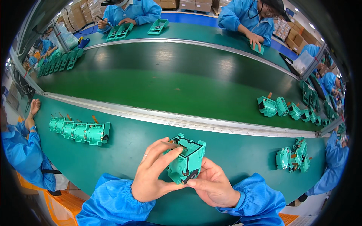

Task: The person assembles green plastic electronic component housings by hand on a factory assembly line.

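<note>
Nearest are two blue sleeves [117,197], of smooth, wrinkled cloth gathered at the wrists. The left hand [152,171] has its fingers curved widely around a green case [195,160], the fingertips at its upper edge and the thumb below. The right hand [217,184] holds the lower right corner, thumb and fingers close together, beside a black part [192,174]. The case is tilted above the green table [132,154].

It seems to be hard plastic: boxy, hollow, with a dark line along its rim. I judge it light and stiff, perhaps slightly slippery; the outer walls look the safest hold, and the inner parts may be fragile.

Farther, similar cases with rounded bodies stand in a row [80,132] at left, with thin orange-brown strips; others lie in a pile [298,152] at right. Behind is a metal rail [158,117], scuffed, then a smooth, shiny green belt [169,83], bearing more cases [267,106].
</note>
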`<control>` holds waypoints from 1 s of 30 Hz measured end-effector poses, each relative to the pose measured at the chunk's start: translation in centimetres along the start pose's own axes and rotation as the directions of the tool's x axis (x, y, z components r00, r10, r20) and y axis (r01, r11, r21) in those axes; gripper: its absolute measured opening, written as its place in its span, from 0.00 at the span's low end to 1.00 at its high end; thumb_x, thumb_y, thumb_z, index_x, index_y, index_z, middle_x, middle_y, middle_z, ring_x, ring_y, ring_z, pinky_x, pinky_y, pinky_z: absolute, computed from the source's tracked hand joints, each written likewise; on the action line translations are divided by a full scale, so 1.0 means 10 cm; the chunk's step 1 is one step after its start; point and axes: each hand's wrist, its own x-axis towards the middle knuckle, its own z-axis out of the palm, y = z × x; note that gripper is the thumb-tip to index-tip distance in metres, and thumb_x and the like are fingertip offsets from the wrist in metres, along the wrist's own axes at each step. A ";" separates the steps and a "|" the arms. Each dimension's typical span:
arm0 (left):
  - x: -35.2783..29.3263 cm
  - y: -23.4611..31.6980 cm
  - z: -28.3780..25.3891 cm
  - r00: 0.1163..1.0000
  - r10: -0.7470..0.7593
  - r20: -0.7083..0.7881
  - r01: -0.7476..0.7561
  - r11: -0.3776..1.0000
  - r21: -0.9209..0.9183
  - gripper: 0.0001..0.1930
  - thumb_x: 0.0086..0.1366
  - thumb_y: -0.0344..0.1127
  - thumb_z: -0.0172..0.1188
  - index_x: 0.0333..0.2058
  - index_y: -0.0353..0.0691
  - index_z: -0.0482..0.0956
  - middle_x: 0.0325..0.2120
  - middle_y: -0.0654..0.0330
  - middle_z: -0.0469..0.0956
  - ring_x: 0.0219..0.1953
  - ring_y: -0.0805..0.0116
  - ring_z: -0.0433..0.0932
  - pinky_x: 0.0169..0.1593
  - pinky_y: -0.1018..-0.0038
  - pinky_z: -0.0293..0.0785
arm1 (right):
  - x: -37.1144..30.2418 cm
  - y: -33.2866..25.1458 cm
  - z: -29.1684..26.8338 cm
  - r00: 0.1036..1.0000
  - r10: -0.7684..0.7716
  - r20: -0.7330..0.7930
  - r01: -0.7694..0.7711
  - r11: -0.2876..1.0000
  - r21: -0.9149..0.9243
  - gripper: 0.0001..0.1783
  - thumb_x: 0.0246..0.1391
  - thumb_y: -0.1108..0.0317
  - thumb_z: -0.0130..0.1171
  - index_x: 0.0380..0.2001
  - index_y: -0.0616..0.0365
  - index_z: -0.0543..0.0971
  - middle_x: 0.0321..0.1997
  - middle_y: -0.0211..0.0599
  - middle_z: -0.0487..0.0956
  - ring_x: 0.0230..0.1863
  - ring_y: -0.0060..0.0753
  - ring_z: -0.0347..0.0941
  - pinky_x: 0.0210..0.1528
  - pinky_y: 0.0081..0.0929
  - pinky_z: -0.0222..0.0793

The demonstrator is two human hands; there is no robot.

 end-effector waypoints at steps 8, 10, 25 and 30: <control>0.00 0.00 0.05 1.000 0.007 -0.024 -0.007 1.000 0.013 0.35 0.33 0.35 0.71 0.45 0.38 0.69 0.40 0.54 0.68 0.47 0.49 0.65 0.52 0.60 0.61 | 0.01 0.00 -0.05 0.999 -0.036 0.023 0.037 0.998 -0.042 0.11 0.49 0.80 0.50 0.37 0.59 0.67 0.40 0.30 0.69 0.42 0.21 0.65 0.44 0.22 0.63; -0.01 0.01 0.03 0.999 0.008 -0.040 -0.007 1.000 0.029 0.34 0.33 0.35 0.71 0.44 0.38 0.69 0.40 0.54 0.68 0.47 0.49 0.65 0.51 0.60 0.62 | 0.02 0.02 -0.09 0.998 -0.040 0.046 0.042 0.997 -0.059 0.11 0.49 0.80 0.50 0.37 0.59 0.67 0.40 0.30 0.69 0.42 0.21 0.65 0.44 0.22 0.63; -0.01 -0.06 -0.10 0.925 -0.249 0.288 0.374 0.459 -0.806 0.44 0.47 0.25 0.64 0.59 0.40 0.45 0.53 0.52 0.53 0.49 0.61 0.63 0.46 0.66 0.65 | 0.26 -0.09 -0.51 0.991 0.057 0.123 -0.069 0.994 0.091 0.29 0.50 0.73 0.51 0.55 0.61 0.55 0.51 0.40 0.66 0.49 0.31 0.66 0.46 0.30 0.65; -0.05 -0.01 -0.11 0.911 -0.275 0.308 0.371 0.223 -0.901 0.33 0.55 0.18 0.50 0.58 0.37 0.48 0.42 0.54 0.68 0.44 0.70 0.66 0.45 0.74 0.67 | 0.28 -0.05 -0.56 0.973 0.078 0.219 -0.107 0.987 0.121 0.27 0.53 0.69 0.49 0.55 0.61 0.55 0.52 0.40 0.65 0.54 0.35 0.62 0.54 0.36 0.60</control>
